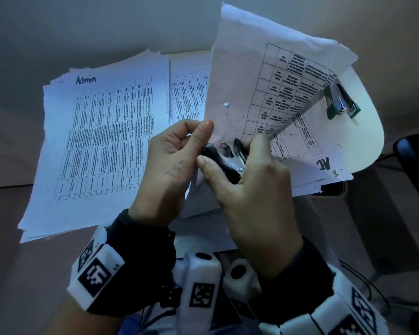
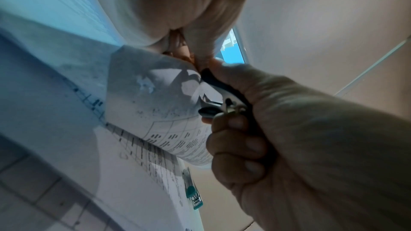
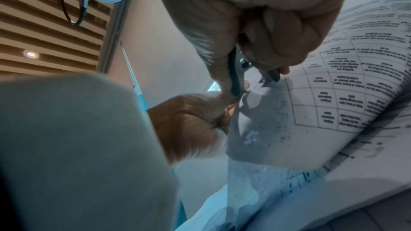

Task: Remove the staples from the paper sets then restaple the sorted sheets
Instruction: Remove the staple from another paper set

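Spreading across the pale tabletop (image 1: 363, 131) are the printed sheets: a thick stack headed "Admin" (image 1: 99, 146) on the left, a second pile (image 1: 188, 93) half hidden behind it, and a sheet marked "AE" (image 1: 307, 151) lying flat on the right. Above that sheet a paper set (image 1: 242, 76) is lifted and curled back, its table print facing the camera. The left hand (image 1: 172, 160) pinches the lower left edge of this set, thumb and forefinger pressed together on the paper. The right hand (image 1: 254, 197) is wrapped round a black-handled staple remover (image 1: 224, 157), its fingers (image 2: 235, 144) curled tight on the handles; the metal claws sit at the paper's corner, touching it. A teal stapler (image 1: 341, 100) lies on the tabletop to the far right, just beside the curled sheets and well apart from both hands.
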Motion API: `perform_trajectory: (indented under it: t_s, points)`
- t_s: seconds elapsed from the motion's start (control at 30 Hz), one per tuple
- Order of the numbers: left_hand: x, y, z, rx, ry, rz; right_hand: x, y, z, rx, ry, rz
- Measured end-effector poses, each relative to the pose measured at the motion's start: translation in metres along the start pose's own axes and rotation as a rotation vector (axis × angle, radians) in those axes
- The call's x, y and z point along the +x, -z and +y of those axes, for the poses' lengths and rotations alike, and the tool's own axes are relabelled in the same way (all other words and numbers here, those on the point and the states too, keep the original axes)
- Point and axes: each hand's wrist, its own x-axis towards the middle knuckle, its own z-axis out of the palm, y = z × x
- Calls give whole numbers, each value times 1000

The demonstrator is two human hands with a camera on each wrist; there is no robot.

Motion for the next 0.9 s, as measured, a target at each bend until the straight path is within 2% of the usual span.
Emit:
perform_trajectory:
  t_s: [0.53, 0.7, 0.9]
  points:
    - [0, 3, 2, 105, -14, 4, 4, 3, 9, 186, -26, -5]
    - [1, 1, 6, 96, -26, -1, 5, 1, 9, 232, -12, 29]
    - [0, -3, 5, 88, -90, -1, 4, -6, 13, 164, 47, 126]
